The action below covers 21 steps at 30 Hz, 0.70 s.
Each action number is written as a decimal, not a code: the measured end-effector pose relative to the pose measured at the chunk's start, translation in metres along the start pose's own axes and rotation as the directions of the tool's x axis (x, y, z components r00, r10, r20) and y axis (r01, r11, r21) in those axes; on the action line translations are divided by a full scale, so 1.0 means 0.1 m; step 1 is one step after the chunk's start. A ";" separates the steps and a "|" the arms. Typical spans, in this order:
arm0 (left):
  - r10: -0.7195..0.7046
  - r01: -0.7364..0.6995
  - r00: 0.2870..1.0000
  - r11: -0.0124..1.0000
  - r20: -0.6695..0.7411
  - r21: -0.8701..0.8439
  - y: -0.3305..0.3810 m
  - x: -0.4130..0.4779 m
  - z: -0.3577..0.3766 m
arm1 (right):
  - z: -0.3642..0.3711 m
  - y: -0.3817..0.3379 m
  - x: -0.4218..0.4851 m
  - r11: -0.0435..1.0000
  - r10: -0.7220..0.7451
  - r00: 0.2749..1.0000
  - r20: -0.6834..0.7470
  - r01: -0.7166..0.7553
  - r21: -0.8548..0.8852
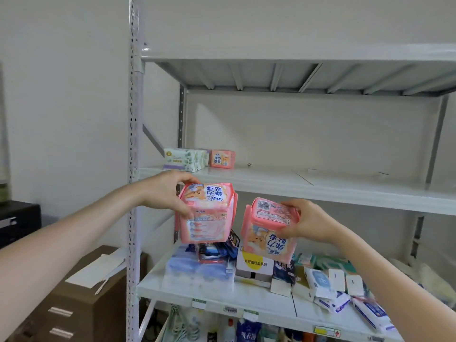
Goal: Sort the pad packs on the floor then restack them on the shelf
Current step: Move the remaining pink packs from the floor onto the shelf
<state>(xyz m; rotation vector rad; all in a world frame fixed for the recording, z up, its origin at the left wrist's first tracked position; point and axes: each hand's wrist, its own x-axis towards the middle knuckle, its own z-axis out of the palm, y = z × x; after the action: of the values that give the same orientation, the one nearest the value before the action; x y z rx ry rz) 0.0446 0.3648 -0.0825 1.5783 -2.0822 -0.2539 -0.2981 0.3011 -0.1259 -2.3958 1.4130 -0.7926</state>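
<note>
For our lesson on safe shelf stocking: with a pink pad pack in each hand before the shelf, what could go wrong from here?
1. The left hand grips the left pink pack, the right hand the right pink pack, each by its soft wrapper; either might slip.
2. A dropped pack could land among the jumbled goods on the lower shelf.
3. Sliding them in might topple the standing packs on the middle shelf.

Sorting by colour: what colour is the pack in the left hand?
The pack is pink with blue lettering; head view.
</note>
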 end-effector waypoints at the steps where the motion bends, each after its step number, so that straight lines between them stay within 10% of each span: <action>1: 0.008 -0.008 1.000 1.000 -0.009 0.000 -0.03 0.06 -0.07 | -0.01 -0.04 0.08 1.000 -0.006 1.000 0.001 0.006 0.015; 21: 0.096 -0.091 0.985 0.995 -0.142 0.042 -0.73 2.32 -0.99 | -0.23 -0.18 2.04 0.990 -0.012 0.990 -0.138 0.031 0.134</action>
<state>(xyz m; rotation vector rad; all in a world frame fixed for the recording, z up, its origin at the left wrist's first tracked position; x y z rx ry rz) 0.1106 0.1401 0.0357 1.4689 -2.0516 -0.0680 -0.2198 0.1351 -0.0317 -2.2954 1.3361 -1.0416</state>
